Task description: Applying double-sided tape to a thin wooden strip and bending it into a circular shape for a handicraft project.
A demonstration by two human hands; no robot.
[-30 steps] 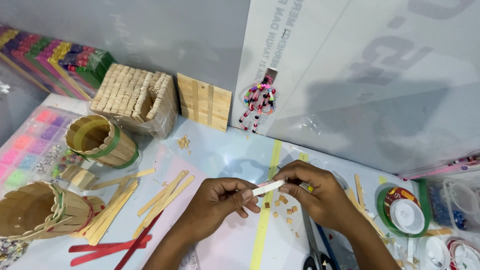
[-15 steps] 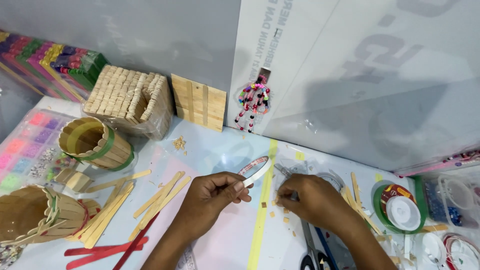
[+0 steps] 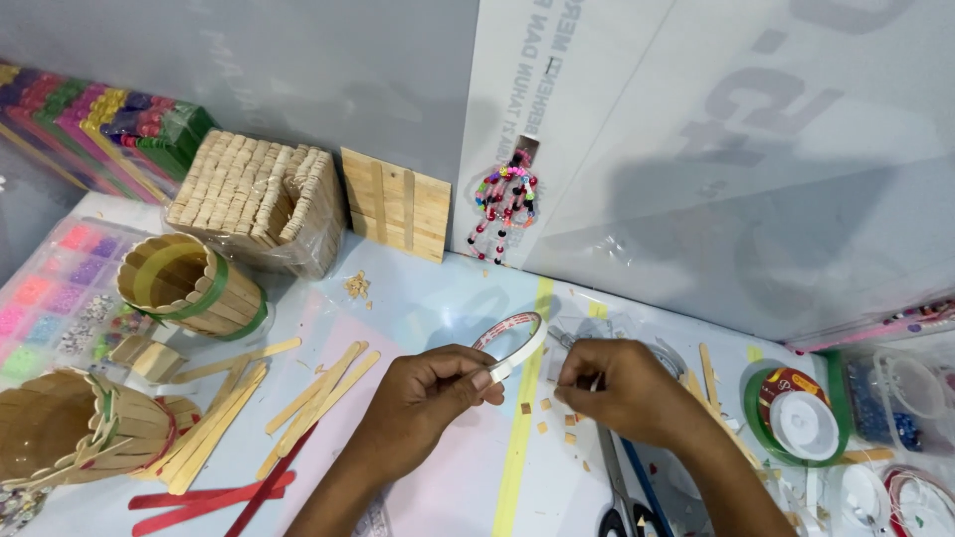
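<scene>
stick cups [image 3: 189,283] left, tape rolls [image 3: 801,418] right of hands

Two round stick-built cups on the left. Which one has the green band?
The upper stick cup, lying tilted beside the bead tray, has a green band around it. The lower stick cup at the left edge has a reddish band instead.

- Pale surface [image 3: 418,298], yellow stripe [image 3: 519,452] running across.
- Loose wooden sticks [image 3: 323,390], red sticks [image 3: 214,494] near the front edge.
- Stick-built cup [image 3: 189,283], bead tray [image 3: 50,313] at left.
- Scissors [image 3: 627,502], green tape roll [image 3: 801,418] at right.

stick cups [image 3: 189,283], loose sticks [image 3: 318,393], bead box [image 3: 45,308], scissors [image 3: 627,497], cord spool [image 3: 801,418].
</scene>
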